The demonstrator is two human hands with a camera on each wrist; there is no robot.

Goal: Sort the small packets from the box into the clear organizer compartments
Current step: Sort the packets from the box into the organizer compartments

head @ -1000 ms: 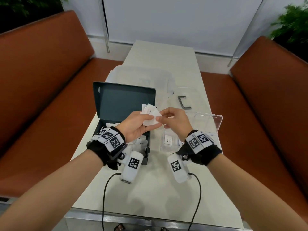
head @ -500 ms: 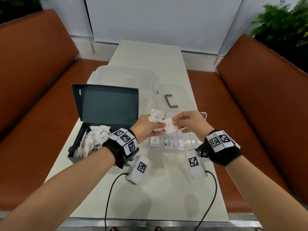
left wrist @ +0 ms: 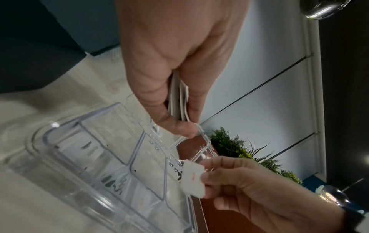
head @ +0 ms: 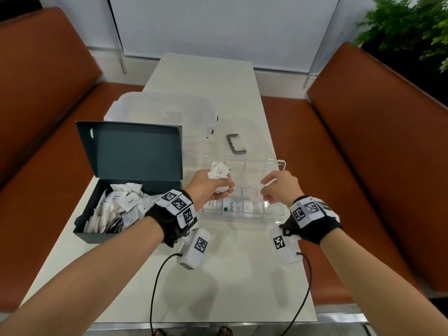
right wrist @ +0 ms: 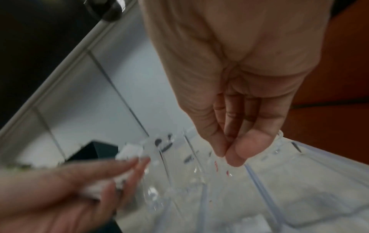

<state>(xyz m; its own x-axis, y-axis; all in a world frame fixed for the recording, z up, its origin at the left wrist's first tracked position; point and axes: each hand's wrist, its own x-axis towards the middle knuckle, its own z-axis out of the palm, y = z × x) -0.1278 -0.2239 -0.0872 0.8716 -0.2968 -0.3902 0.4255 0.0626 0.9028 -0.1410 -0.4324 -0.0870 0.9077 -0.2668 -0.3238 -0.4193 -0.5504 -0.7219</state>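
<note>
I am holding a bunch of packets in my left hand, fingers curled round them, so they are ready to hand over. My right hand is pinching one packet between thumb and fingers, right above the clear organizer, so it can drop into a slot. The box, left of the organizer, is holding many more packets.

- A long pale tabletop runs away toward a white wall.
- Rust-brown upholstered benches flank it: one on the left, one on the right.
- Green foliage fills the upper right corner.
</note>
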